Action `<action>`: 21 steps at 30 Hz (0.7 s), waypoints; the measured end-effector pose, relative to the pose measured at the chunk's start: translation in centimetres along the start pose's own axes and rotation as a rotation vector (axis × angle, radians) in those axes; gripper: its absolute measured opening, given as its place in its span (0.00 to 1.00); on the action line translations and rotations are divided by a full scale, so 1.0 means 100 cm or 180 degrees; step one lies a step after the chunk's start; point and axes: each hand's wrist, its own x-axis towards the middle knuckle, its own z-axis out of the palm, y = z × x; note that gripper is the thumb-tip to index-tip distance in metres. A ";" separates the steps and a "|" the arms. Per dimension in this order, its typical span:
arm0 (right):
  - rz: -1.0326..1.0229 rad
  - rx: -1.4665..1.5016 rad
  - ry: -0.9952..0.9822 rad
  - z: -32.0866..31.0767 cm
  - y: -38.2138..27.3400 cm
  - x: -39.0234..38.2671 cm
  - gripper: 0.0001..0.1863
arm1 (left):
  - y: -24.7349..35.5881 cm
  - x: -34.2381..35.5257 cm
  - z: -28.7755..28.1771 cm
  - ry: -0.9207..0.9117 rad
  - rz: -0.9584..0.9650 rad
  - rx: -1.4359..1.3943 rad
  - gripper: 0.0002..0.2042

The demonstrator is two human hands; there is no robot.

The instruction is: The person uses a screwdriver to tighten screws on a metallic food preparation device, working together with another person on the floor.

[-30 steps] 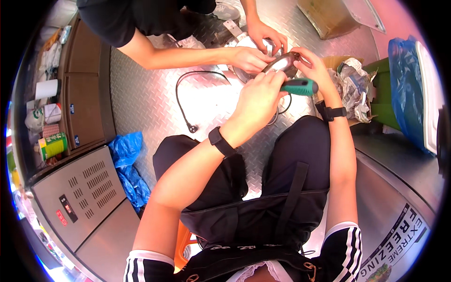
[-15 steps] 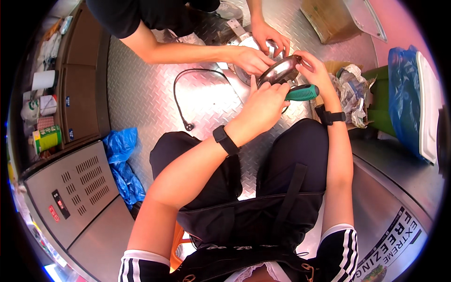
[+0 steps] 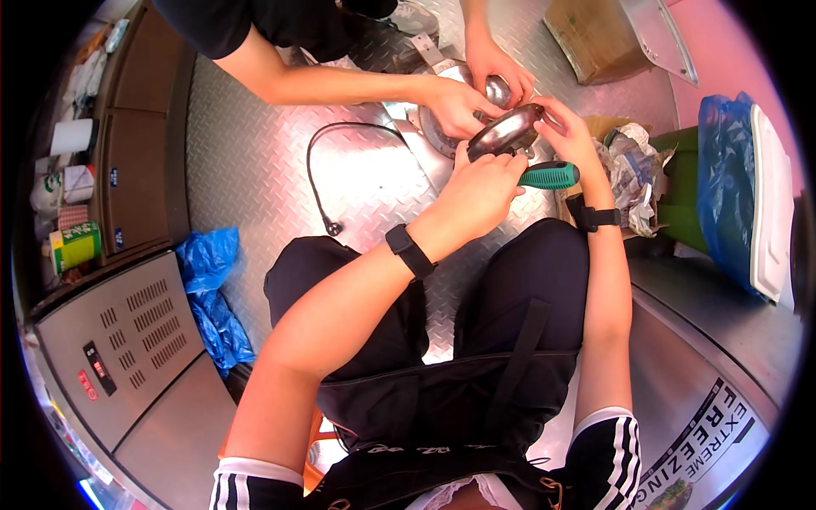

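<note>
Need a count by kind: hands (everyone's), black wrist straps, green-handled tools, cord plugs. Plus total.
Hands: 4 (wearer's left hand, wearer's right hand, co-worker's two hands)
Black wrist straps: 2
Green-handled tool: 1
Cord plug: 1
Total: 8

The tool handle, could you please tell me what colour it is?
The tool handle is green and black, best seen in the head view.
</note>
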 end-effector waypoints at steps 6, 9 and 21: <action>-0.0082 0.0065 0.0134 0.002 0.001 -0.001 0.20 | 0.001 -0.001 0.000 -0.0049 0.0021 0.0109 0.10; -0.0237 -0.0054 0.0136 0.004 0.000 -0.002 0.20 | 0.001 -0.001 0.000 -0.0110 0.0007 0.0141 0.11; -0.0245 -0.0152 0.0021 -0.002 0.002 -0.002 0.20 | 0.007 0.000 0.007 -0.0160 -0.0065 0.0419 0.12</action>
